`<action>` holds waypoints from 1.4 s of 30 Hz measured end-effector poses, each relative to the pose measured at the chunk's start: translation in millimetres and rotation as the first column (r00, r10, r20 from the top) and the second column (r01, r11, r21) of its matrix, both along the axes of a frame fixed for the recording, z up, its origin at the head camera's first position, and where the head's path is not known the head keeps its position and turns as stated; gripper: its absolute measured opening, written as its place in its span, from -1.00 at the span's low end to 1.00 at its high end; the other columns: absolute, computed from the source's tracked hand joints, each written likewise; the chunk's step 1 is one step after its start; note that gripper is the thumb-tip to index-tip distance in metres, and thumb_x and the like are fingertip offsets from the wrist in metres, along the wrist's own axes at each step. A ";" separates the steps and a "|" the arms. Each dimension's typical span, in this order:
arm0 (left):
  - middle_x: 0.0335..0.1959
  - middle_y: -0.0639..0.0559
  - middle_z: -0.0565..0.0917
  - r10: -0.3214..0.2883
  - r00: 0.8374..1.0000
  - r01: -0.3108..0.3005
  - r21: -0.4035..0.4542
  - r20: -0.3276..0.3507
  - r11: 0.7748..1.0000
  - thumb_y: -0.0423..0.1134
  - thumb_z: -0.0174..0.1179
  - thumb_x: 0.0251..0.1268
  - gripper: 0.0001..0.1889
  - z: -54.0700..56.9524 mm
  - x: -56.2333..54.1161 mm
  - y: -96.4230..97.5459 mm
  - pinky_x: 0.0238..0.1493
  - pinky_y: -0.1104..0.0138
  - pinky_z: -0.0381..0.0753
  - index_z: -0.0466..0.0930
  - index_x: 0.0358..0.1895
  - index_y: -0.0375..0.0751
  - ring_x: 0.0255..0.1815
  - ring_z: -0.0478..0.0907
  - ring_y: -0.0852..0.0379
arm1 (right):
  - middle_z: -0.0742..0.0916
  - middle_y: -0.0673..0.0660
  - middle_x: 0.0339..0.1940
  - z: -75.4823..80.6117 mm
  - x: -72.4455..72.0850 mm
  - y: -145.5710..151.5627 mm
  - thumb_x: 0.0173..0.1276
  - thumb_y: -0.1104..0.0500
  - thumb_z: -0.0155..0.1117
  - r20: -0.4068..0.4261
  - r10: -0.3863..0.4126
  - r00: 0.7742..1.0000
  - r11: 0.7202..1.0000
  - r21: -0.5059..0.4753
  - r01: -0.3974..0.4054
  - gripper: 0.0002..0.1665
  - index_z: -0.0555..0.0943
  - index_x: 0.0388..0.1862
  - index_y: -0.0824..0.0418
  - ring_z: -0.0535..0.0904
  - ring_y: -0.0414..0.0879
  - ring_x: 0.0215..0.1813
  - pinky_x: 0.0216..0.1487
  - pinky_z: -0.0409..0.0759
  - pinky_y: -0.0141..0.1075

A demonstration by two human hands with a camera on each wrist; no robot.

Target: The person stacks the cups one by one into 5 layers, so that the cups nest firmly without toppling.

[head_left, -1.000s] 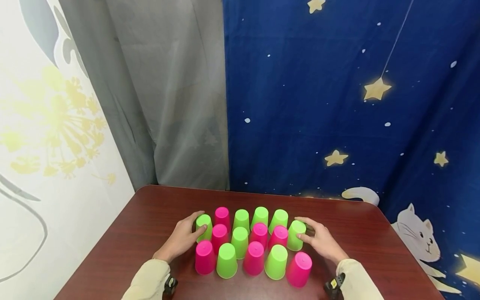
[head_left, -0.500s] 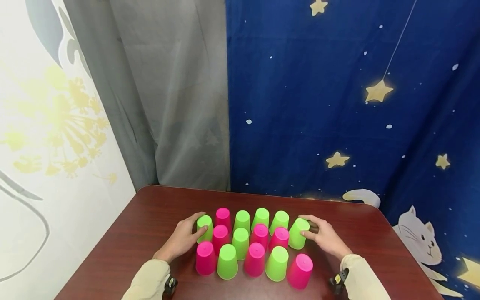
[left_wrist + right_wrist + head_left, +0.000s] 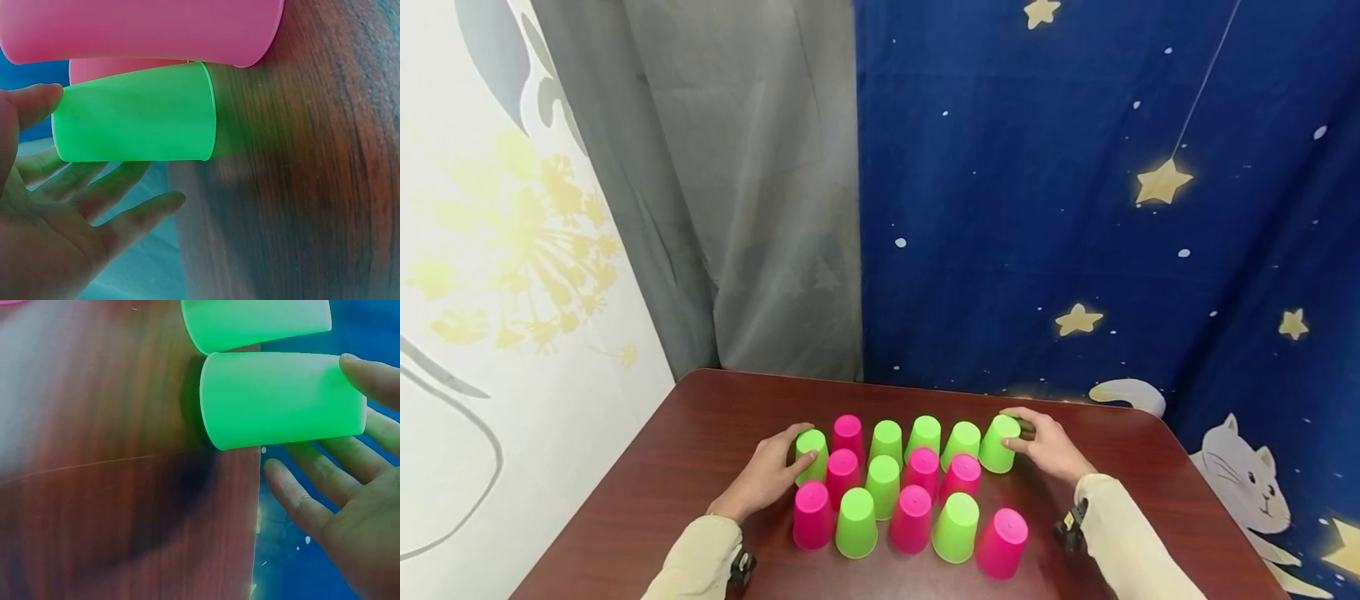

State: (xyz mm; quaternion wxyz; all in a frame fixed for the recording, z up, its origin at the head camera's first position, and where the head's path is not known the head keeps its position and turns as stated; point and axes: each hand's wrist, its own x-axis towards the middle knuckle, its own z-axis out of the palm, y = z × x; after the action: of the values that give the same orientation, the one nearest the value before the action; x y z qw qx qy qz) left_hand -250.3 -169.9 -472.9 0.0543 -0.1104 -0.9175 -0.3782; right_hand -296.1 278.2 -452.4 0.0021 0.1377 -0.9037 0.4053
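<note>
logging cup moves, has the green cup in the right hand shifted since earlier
Yes: the green cup has moved away from the person, closer to the table's far edge.

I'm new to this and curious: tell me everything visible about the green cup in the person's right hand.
The green cup is plain and smooth, looks like plastic, and narrows from a thin-rimmed mouth to its base. It is upside down, mouth toward the table, at the right end of the far row, beside another green cup. The right hand holds it near the base, thumb on the near side, fingers behind. I cannot tell whether its rim touches the table or that neighbour.
</note>
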 end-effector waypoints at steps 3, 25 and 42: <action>0.10 -0.06 0.66 -0.001 1.000 0.001 0.002 0.003 1.000 -0.21 0.31 0.34 -0.50 -0.8 0.2 0.8 0.24 0.01 0.61 0.47 0.32 -0.18 0.12 0.61 0.03 | 0.70 0.37 0.12 1.5 -10.1 -3.1 0.32 0.25 0.38 -0.010 0.000 1.000 1.000 0.014 0.000 -0.41 0.49 0.29 0.40 0.69 0.24 0.15 0.10 0.72 -0.07; 0.00 0.01 0.69 0.008 1.000 -0.008 -0.014 0.015 1.000 -0.21 0.35 0.29 -0.51 4.8 -1.4 3.1 0.13 0.09 0.67 0.51 0.27 -0.18 0.00 0.62 0.12 | 0.69 0.45 0.14 1.1 -65.6 -33.8 0.32 0.29 0.35 0.082 -0.118 0.990 0.991 -0.048 0.122 -0.44 0.48 0.28 0.42 0.68 0.19 0.11 0.00 0.70 -0.15; -0.06 0.06 0.70 0.003 1.000 -0.003 -0.033 0.005 0.999 -0.23 0.37 0.27 -0.52 5.9 -0.7 1.1 0.06 0.16 0.70 0.52 0.24 -0.17 -0.06 0.61 0.17 | 0.68 0.46 0.13 5.5 -76.7 -47.4 0.33 0.31 0.35 0.126 -0.140 0.982 0.990 0.010 0.140 -0.44 0.49 0.30 0.36 0.66 0.19 0.08 -0.09 0.69 -0.16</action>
State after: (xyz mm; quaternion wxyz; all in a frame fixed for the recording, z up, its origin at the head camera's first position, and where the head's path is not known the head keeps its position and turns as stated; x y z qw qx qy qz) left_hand -251.0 -168.7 -467.0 0.0508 -0.1091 -0.9239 -0.3631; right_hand -372.8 230.8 -446.9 -0.0268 0.0477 -0.9096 0.4118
